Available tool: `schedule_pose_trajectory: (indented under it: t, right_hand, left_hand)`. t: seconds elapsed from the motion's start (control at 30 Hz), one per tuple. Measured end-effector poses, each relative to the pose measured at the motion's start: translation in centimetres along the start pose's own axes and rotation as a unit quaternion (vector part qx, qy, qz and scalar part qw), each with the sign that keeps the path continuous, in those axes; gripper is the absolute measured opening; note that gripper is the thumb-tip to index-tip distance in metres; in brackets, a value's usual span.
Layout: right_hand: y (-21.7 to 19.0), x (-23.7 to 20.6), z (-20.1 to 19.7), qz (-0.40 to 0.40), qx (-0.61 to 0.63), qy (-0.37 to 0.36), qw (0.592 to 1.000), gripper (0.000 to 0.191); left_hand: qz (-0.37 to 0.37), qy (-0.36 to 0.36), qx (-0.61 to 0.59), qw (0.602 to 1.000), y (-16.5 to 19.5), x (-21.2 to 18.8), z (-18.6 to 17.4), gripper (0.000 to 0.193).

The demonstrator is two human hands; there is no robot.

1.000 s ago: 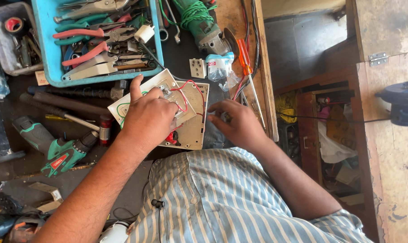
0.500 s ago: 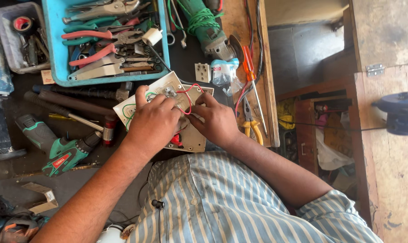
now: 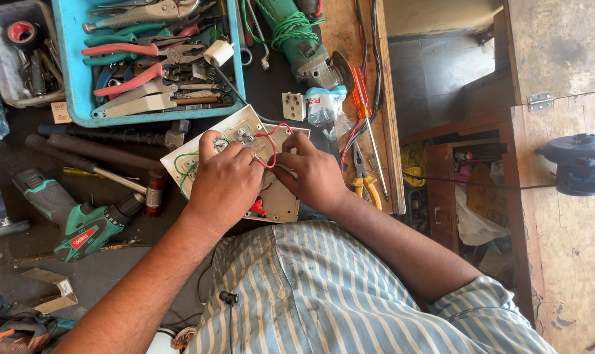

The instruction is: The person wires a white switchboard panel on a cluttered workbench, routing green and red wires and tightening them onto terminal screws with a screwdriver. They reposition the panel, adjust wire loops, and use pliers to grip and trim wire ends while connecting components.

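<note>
Switchboard panel [image 3: 271,203] lies back-up on the counter [image 3: 337,33], both hands on its wiring.

Left hand [image 3: 224,185] rests over the panel's middle, fingers curled down onto it; what the grip pinches is hidden beneath the hand. Right hand [image 3: 314,176] meets it from the other side, fingertips narrowed on a red wire [image 3: 273,145] that loops over the panel. One green wire [image 3: 187,167] curves along the panel's far edge. Just beyond the panel lies one white socket piece [image 3: 293,106]. One blue tray [image 3: 78,98] farther out holds a jumble of pliers and cutters, too crowded to count. One green angle grinder [image 3: 297,39] lies beside the tray, one green cordless drill [image 3: 81,226] sits left of the panel, and one red-handled screwdriver [image 3: 365,111] lies near the counter's edge.
</note>
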State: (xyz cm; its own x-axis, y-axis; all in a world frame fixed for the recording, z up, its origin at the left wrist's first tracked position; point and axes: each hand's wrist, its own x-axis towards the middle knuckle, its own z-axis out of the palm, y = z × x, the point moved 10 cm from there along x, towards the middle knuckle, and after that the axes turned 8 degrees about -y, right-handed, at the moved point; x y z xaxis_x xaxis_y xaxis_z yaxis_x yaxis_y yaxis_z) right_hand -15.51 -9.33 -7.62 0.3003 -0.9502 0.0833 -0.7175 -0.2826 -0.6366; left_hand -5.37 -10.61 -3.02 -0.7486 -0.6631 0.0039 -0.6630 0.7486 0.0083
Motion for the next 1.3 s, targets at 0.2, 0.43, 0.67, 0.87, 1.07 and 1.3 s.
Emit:
schedule_pose_trajectory:
  t: [0.2,0.43,0.67,0.87,1.07,1.3]
  right_hand:
    - [-1.3,0.1,-0.4,-0.042,-0.03,-0.016,0.999,0.021]
    - [0.5,-0.6,-2.1,0.093,0.116,-0.033,0.988,0.028]
    - [1.1,-2.8,-0.7,0.178,0.21,-0.14,0.951,0.025]
    - [1.0,-2.7,0.5,0.176,0.199,-0.145,0.953,0.024]
    - [-0.4,-1.6,0.0,0.104,0.066,-0.017,0.992,0.027]
    - [-0.5,-1.5,0.6,0.07,-0.011,-0.015,0.997,0.028]
  left_hand:
    - [0.002,0.002,0.015,1.0,0.2,-0.2,-0.1,0.01]
    - [-0.037,-0.025,-0.137,0.99,-2.0,-1.3,-0.6,0.025]
    - [-0.061,-0.043,-0.159,0.985,-3.5,-1.9,-0.2,0.016]
    - [-0.033,-0.02,-0.148,0.988,-3.0,-1.3,0.1,0.019]
    - [-0.04,-0.004,-0.172,0.984,-2.8,-1.3,0.4,0.019]
    - [-0.051,-0.009,-0.152,0.987,-2.3,-1.2,0.9,0.027]
